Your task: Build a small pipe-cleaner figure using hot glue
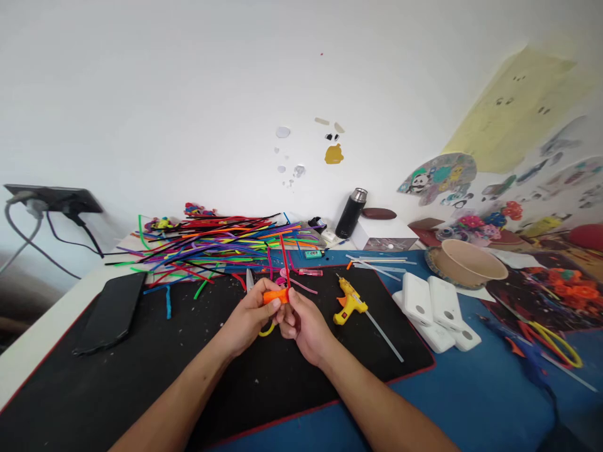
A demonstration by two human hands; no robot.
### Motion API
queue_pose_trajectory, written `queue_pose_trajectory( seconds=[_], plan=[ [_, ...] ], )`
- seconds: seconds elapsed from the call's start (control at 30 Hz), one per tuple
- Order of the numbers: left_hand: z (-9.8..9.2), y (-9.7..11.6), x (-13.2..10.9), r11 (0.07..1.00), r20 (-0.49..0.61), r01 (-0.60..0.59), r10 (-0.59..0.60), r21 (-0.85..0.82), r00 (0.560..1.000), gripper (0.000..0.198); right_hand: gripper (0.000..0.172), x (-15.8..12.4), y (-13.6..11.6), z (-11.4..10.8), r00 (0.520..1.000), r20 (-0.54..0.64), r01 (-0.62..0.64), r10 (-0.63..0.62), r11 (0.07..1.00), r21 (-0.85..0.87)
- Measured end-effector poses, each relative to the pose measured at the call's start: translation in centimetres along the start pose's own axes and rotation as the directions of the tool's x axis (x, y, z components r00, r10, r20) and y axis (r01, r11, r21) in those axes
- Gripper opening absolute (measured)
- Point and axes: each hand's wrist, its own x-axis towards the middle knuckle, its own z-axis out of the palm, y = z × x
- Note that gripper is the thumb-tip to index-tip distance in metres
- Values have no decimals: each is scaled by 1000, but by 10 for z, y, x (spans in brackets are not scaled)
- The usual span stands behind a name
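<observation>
Both hands meet over the middle of the black mat (141, 376), which lies on the blue surface (471, 402). The left hand (249, 317) has its grip closed on an orange roll (276, 296), thumb on top and fingers curled beneath. The right hand (304, 323) pinches the roll's other end, its grip closed too, where a red pipe cleaner (284, 260) rises nearly upright from the roll. Whether that stem is wound into the roll or only pressed against it is hidden by the fingers.

Scissors (249, 279) lie on the mat under the left hand: one blade tip and a bit of yellow handle show, the rest is covered.

On the mat's right part lies a yellow glue gun (348, 304), with a clear glue stick (384, 336) running from it towards the mat's right edge. A dark phone (113, 311) lies face down at the mat's left edge. Along the mat's far edge is a heap of pipe cleaners (221, 242) in many colours. Beyond the mat's far right corner stands a black flask (351, 213); any label on it is too small to read. Just right of the mat lie white boxes (436, 311) with plain tops. The wall stickers (438, 172) beyond them show a panda, but their print is too blurred to read.
</observation>
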Motion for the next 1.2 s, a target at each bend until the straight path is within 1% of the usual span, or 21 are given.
queue_pose_trajectory(
  seconds=[0.17,0.3,0.43,0.5,0.6,0.73,0.9,1.03,1.2],
  plan=[
    [0,0,-1,999,10,-12,11,42,1000,29,52,-1,3,0,1000,1,2,-2,1000,7],
    [1,1,-1,1000,15,2,-2,4,1000,31,52,-1,1,1,1000,-5,-4,4,1000,8],
    [3,5,-2,999,18,12,-11,-45,1000,33,64,0,-1,2,999,0,-38,38,998,45],
    [5,6,-2,999,23,11,-10,-51,1000,33,66,1,-1,3,999,-12,-44,44,998,48],
    [6,7,-3,998,45,13,-10,-55,999,32,62,1,1,3,999,-46,-28,29,999,34],
    [7,7,-2,998,49,9,-7,-57,999,31,59,2,4,2,999,-50,-20,22,999,25],
    [4,5,-2,998,26,8,-6,-57,1000,31,64,2,4,1,999,-45,-24,25,1000,17],
    [2,3,-1,1000,17,6,-5,-22,1000,30,61,2,6,1,999,-48,-4,5,1000,14],
    [1,0,-1,999,56,-15,13,38,998,26,59,1,7,1,999,-40,1,-1,1000,6]
  ],
)
